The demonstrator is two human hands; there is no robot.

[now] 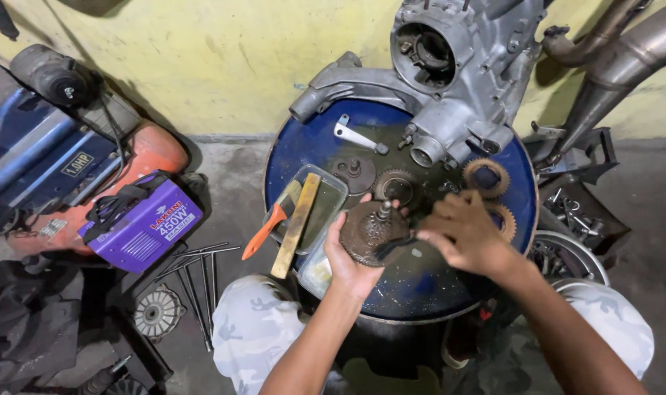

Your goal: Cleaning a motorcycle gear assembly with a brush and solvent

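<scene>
Everything sits on or around the blue drum top (315,146), which serves as the workbench. Over its near edge the left hand (347,256) cups a rusty round clutch-like disc with a short centre shaft (371,228), fingers curled under and around its rim, thumb up along its side. The right hand (461,230) is just right of the disc, fingers bunched tightly on a dark brush (393,247) whose end lies against the disc's face. On the drum's left side stands a clear rectangular tray (331,192), with an orange-handled paintbrush (269,225) and a wooden-handled brush (296,223) laid across its rim and jutting past the drum's edge. At the drum's far side rests a grey engine casing (450,66); nearer its centre lie a silver lever (356,136) and a toothed gear (397,186), with a rusty gear (486,178) to the right. Off the drum's left, on the floor, lie a purple welder box (146,219) and thin metal rods (198,271)
</scene>
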